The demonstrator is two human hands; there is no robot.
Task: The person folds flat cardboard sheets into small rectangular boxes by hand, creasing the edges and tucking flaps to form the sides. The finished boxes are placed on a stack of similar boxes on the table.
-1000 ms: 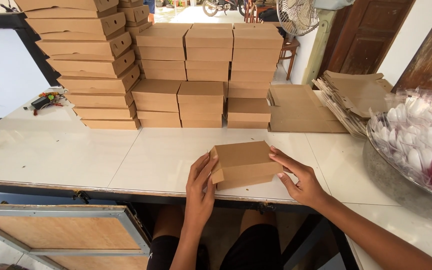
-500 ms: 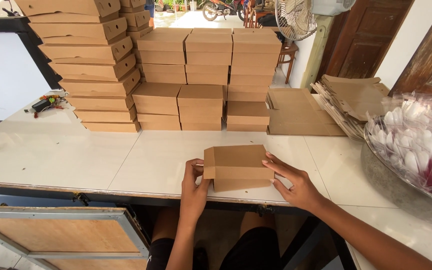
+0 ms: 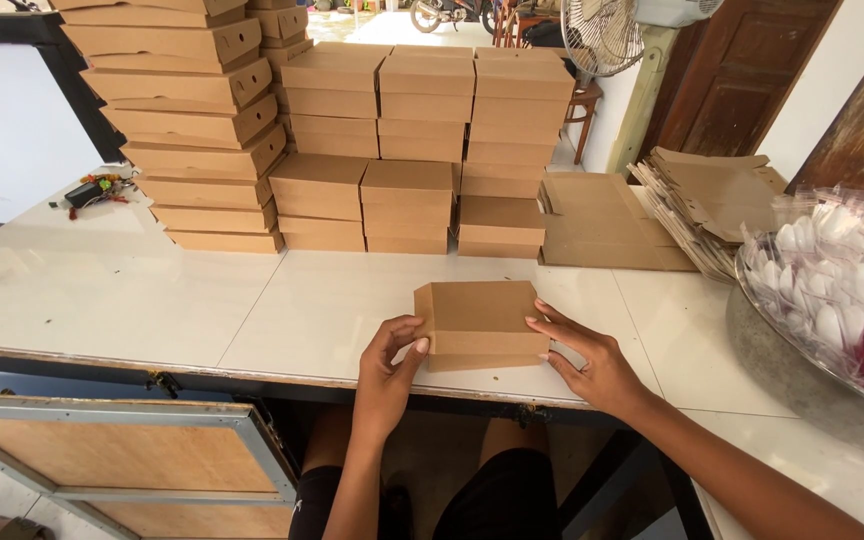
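While both hands press in from opposite sides, a small brown cardboard box (image 3: 479, 325) sits low and centre in the frame, resting on the white table (image 3: 132, 290) close to its near edge. The left hand (image 3: 389, 372) curls against the box's left end, thumb and fingertips touching the folded side flap. The right hand (image 3: 592, 360) lies spread at the right end, fingers touching the lower right corner. Neither hand wraps the box; they bracket it, well apart from each other, with the box between them.

The box's long axis runs left to right across the frame, parallel to the table's near edge. Both hands are equally close, each touching its own end.

Behind the box, toward the top of the frame, open tabletop stretches up to the stacks of folded boxes (image 3: 422, 150), and a taller, leaning pile (image 3: 197, 120) stands at upper left. Flat unfolded blanks (image 3: 602, 225) lie at centre right, with a fanned heap of more blanks (image 3: 712, 200) just beyond. A metal bowl of wrapped plastic spoons (image 3: 832, 290) fills the right edge. Free room lies mainly left of the box.
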